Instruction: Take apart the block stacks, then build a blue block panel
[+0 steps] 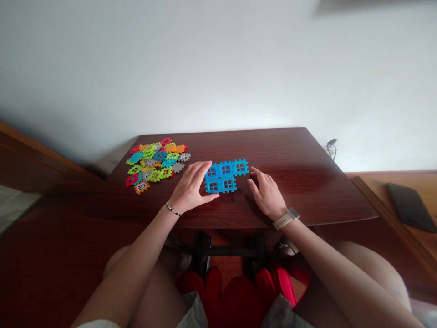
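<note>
Several blue interlocking plastic panels with small window cutouts form a flat joined group [221,176] on the dark reddish wooden table [290,152]. My left hand [191,187] straddles the group's left end, with fingertips at its upper edge and thumb at its lower edge. My right hand [266,194] rests on the table to the right, its open fingertips close to the group's right end without clearly touching it. Further left lies a loose heap of multicoloured waffle-shaped plastic pieces [155,161], out of reach of both fingertips.
A black cable [330,148] hangs behind the table's far right corner, beside a white wall [218,59]. A dark tablet [408,207] lies on a wooden surface at right. Black table supports [203,250] and red fabric [239,300] show below the table edge.
</note>
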The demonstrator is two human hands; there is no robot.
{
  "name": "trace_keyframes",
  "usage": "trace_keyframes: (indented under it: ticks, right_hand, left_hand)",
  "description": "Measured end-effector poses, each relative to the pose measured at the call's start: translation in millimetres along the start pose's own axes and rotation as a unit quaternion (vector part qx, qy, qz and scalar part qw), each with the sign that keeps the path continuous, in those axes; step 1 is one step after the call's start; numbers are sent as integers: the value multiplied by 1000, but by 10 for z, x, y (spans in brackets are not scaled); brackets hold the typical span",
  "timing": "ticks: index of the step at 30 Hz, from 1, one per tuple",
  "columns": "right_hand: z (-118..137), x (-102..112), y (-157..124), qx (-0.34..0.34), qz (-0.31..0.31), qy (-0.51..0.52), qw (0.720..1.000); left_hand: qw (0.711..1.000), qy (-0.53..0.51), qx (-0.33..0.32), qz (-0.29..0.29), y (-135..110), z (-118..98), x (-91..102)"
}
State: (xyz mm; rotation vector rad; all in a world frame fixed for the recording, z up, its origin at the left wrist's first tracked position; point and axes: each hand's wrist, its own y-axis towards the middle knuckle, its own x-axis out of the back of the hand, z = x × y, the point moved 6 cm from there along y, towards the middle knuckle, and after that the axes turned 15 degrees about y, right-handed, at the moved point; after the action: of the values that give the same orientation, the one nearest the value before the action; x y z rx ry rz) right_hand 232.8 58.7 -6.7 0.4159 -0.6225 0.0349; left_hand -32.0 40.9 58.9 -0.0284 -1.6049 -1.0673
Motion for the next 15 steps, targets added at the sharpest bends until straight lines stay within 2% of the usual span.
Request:
trace_keyframes:
  ticks: [5,8,11,15]
  right_hand:
    - [56,38,10,7,-10,32,999]
    - [69,100,31,0,-20,155,988]
    - [28,122,56,-54,-5,321,946]
    - [40,107,56,-107,18,451,886]
  left_hand:
    - [1000,6,-18,1,-5,-28,-8]
    - [1000,2,-27,0,-9,-50,-15]
    - [999,-4,-40,-8,-4,-93,-5]
    - [999,-9,-48,-13,13,-150,8]
